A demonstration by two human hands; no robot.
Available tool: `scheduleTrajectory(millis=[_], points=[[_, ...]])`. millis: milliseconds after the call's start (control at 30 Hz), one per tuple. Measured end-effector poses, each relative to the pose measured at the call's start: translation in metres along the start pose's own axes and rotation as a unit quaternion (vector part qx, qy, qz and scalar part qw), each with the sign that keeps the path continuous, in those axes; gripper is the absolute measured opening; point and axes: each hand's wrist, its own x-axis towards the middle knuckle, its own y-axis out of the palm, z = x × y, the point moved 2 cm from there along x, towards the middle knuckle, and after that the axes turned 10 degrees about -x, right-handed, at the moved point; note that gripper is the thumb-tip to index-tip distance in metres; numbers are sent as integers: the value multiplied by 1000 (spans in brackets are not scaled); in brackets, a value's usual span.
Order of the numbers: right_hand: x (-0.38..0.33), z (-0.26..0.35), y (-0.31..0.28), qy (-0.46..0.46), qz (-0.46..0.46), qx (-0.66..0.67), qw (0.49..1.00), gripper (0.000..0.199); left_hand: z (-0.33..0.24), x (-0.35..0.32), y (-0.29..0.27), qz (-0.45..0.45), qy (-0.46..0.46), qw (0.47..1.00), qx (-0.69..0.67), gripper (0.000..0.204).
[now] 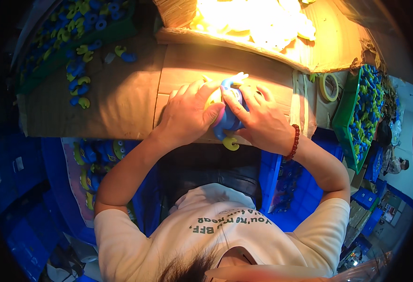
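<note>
A blue and yellow-green toy figure (228, 118) is held between my two hands over the near edge of the cardboard-covered table. One arm with a pale yellow hand points away from me, and another yellow hooked part hangs toward me. My left hand (186, 109) wraps the figure's left side, its thumb pressed against it. My right hand (263, 113), below a red bead bracelet (293, 142), grips the other side with its fingers over the blue body. The fingers cover much of the figure.
Loose blue and yellow toy arms (78, 80) lie on the left of the table beside a full green tray (37, 77). Another green tray (342, 110) of parts stands right, near a tape roll (329, 87). A brightly lit cardboard box (234, 41) is at the far side. Blue bins flank my legs.
</note>
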Motion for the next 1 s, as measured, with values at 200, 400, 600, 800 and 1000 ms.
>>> scheduleTrajectory(millis=[200, 400, 600, 800, 1000], points=[[2, 5, -3, -7, 2, 9, 1000, 80, -13, 11, -8, 89, -77, 993, 13, 88], [-4, 10, 9, -1, -15, -14, 1000, 79, -19, 9, -1, 83, -78, 993, 21, 100], [-5, -5, 10, 26, -35, 117, 992, 85, -30, 34, -15, 184, -163, 968, 48, 99], [-20, -11, -5, 60, -25, 57, 996, 76, -18, 43, -14, 199, -189, 961, 32, 109], [-11, 4, 4, 57, -26, 20, 998, 73, -16, 37, -5, 174, -205, 963, -15, 108]])
